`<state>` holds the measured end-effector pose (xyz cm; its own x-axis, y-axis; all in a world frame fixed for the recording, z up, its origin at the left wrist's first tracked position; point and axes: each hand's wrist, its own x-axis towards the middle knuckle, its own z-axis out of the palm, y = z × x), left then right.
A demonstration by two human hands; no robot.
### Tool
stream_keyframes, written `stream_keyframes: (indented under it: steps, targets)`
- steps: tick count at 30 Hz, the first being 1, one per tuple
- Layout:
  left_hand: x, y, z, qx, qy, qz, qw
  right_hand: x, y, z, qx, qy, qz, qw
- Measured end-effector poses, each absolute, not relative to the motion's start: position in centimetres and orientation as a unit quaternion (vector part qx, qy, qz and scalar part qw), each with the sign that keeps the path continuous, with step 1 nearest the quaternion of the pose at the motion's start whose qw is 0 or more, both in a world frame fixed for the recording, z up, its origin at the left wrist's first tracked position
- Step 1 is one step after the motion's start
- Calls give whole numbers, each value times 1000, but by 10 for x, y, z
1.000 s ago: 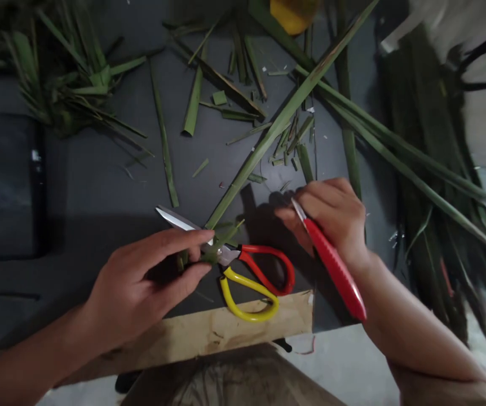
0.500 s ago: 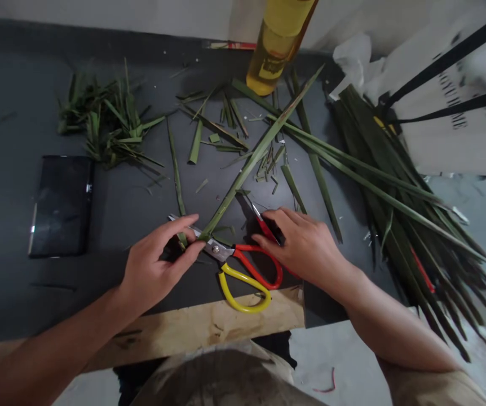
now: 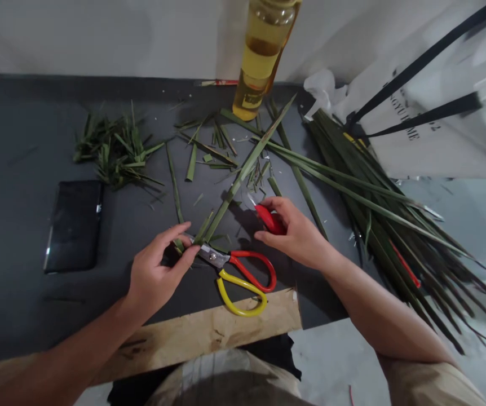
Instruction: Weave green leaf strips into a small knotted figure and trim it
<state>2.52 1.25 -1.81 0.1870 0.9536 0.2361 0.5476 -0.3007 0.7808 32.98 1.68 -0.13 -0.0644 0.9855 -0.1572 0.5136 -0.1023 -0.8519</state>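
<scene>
My left hand (image 3: pixel 160 262) pinches a folded green palm leaf strip (image 3: pixel 237 186) near its lower end, between thumb and fingers. From there the long strip slants up to the right, and a short cut end stands beside it. My right hand (image 3: pixel 297 231) is closed around a red-handled tool (image 3: pixel 270 219) with a thin pointed metal tip, a little right of the strip and apart from it. Under the left fingertips lie the blades of scissors (image 3: pixel 230 270) with one red and one yellow handle; the blade tips are partly hidden by the hand.
A phone (image 3: pixel 75 225) and a pile of leaf scraps (image 3: pixel 114 149) lie at left. Loose cuttings (image 3: pixel 213 146) are scattered mid-table. A bottle of yellow liquid (image 3: pixel 260 67) stands by the wall. At right are a bundle of long leaves (image 3: pixel 378 214) and a white bag (image 3: pixel 446 129).
My right hand has lifted and turned the red-handled tool, so more of its handle shows. A short leaf end now stands up beside the strip at my left fingers. The view has tilted upward.
</scene>
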Motion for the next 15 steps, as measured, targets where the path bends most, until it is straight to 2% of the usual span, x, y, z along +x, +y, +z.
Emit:
stream_keyframes:
  steps: [4, 8, 11, 15]
  targets:
    - [27, 15, -13, 713, 538, 347, 286, 335, 20, -4, -590, -651, 354, 320]
    - [30, 17, -6, 708, 556, 336, 277, 342, 22, -7, -533, -770, 231, 264]
    - [30, 18, -4, 702, 555, 330, 301, 344, 23, -12, -576, -755, 199, 242]
    - [28, 20, -4, 699, 549, 319, 329, 344, 30, -15, -622, -712, 171, 275]
